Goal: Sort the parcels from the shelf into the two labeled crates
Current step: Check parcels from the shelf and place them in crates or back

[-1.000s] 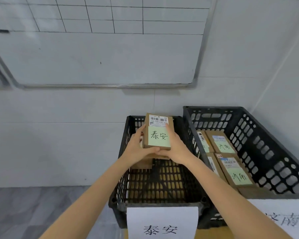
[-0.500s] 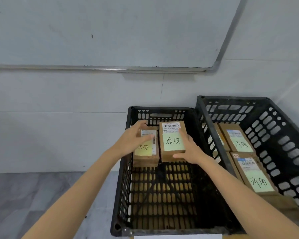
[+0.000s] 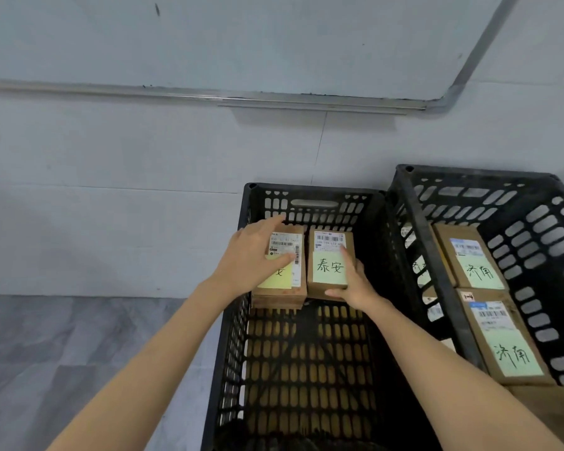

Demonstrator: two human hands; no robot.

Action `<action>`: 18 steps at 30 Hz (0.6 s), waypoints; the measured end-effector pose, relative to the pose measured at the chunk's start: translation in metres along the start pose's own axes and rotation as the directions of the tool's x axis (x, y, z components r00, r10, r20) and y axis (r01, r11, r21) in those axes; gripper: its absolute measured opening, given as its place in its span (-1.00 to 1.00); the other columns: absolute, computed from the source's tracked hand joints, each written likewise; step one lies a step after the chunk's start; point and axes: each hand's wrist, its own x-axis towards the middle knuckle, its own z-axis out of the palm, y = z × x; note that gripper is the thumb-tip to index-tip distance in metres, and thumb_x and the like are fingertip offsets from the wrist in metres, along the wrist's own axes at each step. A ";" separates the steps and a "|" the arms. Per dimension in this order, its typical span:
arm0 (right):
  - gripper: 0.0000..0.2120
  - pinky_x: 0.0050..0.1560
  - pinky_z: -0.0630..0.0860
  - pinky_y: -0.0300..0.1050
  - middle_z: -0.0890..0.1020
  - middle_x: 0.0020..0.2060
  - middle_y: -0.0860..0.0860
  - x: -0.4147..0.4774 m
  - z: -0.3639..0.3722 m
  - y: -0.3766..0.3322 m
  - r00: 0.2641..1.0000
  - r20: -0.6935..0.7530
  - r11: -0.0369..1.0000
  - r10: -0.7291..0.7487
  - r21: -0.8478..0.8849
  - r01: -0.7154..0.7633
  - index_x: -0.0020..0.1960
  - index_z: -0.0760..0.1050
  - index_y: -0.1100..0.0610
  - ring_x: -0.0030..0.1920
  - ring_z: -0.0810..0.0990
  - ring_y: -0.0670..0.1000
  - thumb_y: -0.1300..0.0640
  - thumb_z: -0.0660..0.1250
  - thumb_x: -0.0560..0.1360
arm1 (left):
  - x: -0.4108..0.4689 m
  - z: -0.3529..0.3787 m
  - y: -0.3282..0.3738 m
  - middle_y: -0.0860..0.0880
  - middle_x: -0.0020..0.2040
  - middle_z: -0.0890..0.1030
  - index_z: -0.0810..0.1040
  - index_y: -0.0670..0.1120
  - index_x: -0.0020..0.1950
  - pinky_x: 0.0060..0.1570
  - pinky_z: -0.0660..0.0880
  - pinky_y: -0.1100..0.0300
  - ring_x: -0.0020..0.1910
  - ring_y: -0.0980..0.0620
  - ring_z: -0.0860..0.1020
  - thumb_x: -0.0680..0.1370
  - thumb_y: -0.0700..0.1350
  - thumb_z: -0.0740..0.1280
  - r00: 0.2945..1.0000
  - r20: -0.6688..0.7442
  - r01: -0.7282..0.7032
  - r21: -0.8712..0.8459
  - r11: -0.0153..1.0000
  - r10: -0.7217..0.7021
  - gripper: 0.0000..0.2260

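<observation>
The right crate (image 3: pixel 534 203) stands at three o'clock of the left crate (image 3: pixel 232 320), just beside it. At the left crate's twelve o'clock end the left parcel (image 3: pixel 287 244) and right parcel (image 3: pixel 329 265) lie side by side, touching. The left hand (image 3: pixel 251 255) rests on the left parcel; the right hand (image 3: pixel 352 288) grips the right parcel's five o'clock corner. In the right crate the far parcel (image 3: pixel 469 258) lies at twelve o'clock of the near parcel (image 3: pixel 502 340).

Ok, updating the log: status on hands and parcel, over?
Left hand flat on yellow-note parcel. Right hand grips green-note parcel, beside it in left crate. Nothing blocking.
</observation>
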 end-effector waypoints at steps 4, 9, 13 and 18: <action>0.11 0.52 0.13 0.17 0.00 0.53 0.09 0.004 0.007 0.013 0.998 -0.039 0.998 -0.038 0.044 0.040 0.60 -0.17 -0.12 0.51 0.12 0.13 0.34 0.51 0.38 | 0.003 0.009 -0.004 0.01 0.49 0.33 0.11 0.07 0.56 0.47 0.11 -0.04 0.49 0.00 0.22 0.51 0.16 0.35 0.999 -0.042 -0.016 0.030 0.999 0.017 -0.30; 0.10 0.53 0.12 0.05 0.00 0.54 0.02 0.014 0.008 0.016 0.993 -0.015 0.993 -0.119 0.022 0.120 0.60 -0.12 -0.10 0.52 0.10 0.06 0.37 0.52 0.36 | 0.006 0.014 -0.009 0.00 0.51 0.29 0.11 0.05 0.57 0.50 0.08 -0.05 0.51 0.02 0.18 0.52 0.18 0.33 0.999 -0.032 -0.016 0.068 0.998 0.018 -0.30; 0.12 0.49 0.15 0.05 -0.03 0.54 0.01 0.019 0.008 0.016 0.994 -0.008 0.994 -0.105 -0.002 0.105 0.60 -0.14 -0.13 0.50 0.12 0.09 0.34 0.53 0.35 | 0.005 0.014 -0.010 0.00 0.51 0.31 0.13 0.06 0.56 0.49 0.08 -0.05 0.51 0.02 0.19 0.52 0.17 0.34 0.999 -0.048 -0.011 0.062 0.998 0.014 -0.32; 0.12 0.45 0.25 0.13 0.00 0.54 0.06 0.019 0.008 0.012 0.998 -0.015 0.997 -0.064 -0.035 0.063 0.59 -0.16 -0.18 0.47 0.20 0.13 0.32 0.53 0.37 | 0.002 0.013 -0.008 0.01 0.50 0.32 0.14 0.06 0.56 0.49 0.08 -0.05 0.51 0.02 0.19 0.52 0.16 0.34 0.998 -0.058 -0.016 0.073 0.997 0.021 -0.32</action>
